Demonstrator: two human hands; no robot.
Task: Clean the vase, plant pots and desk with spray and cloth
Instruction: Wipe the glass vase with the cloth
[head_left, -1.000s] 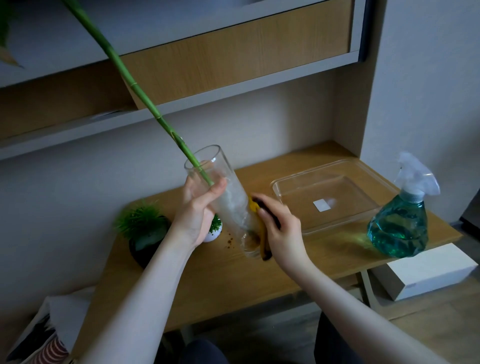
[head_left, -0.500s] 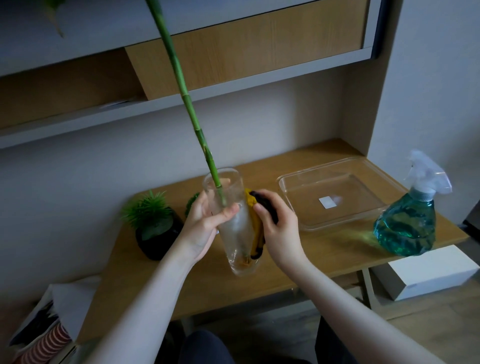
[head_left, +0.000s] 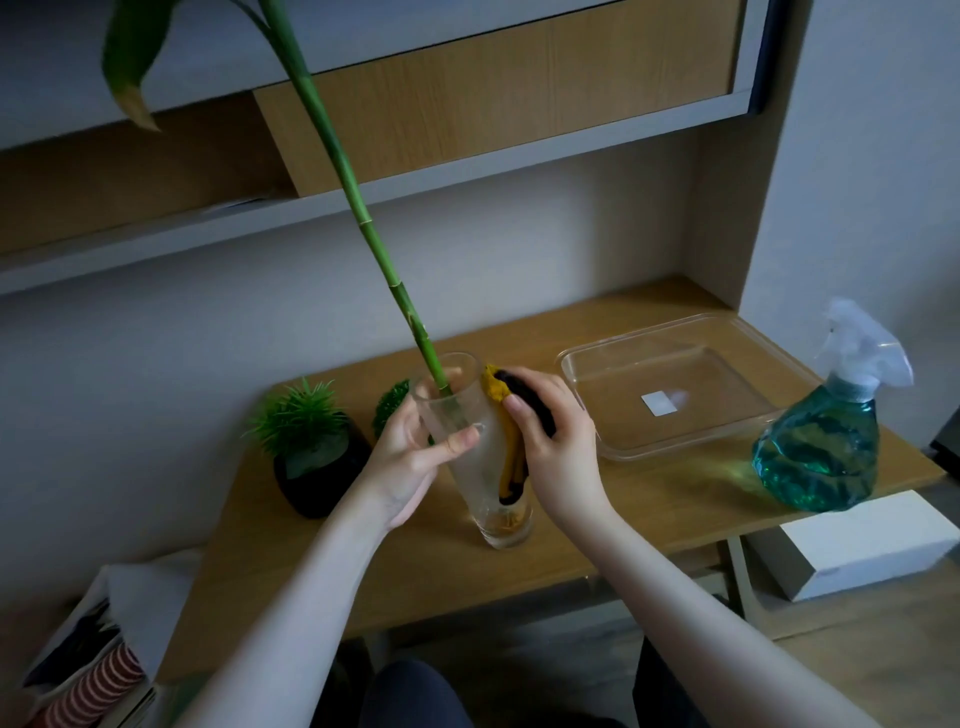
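Left hand (head_left: 410, 457) round glass vase (head_left: 470, 447); right hand (head_left: 558, 447) with cloth (head_left: 511, 410) against its side

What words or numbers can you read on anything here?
None can be read.
Clear tray: a white sticker, blank as far as it shows.
White box under the desk: a faint mark on its side, too small to read.
Spray bottle: no label shows.
Glass vase: no writing.
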